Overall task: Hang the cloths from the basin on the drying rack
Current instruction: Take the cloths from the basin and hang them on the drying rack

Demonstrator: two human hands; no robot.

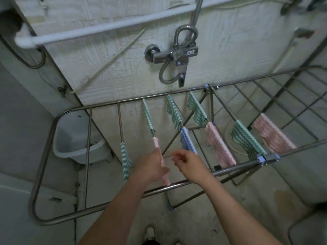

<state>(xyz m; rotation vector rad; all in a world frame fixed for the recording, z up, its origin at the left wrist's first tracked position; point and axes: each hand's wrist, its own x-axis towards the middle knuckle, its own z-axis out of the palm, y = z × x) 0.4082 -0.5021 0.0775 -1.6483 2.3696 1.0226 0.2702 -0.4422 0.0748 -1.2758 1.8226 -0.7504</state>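
Fingers [156, 152] of left hand [152, 167] clamped on soft pink zigzag cloth [156, 143], draped over thin round steel rod of rack [230, 169], centre of frame. Right hand [189, 163] just beside, fingers curled, grip unclear. Squarish grey plastic basin [70, 135] at left, beyond rods.
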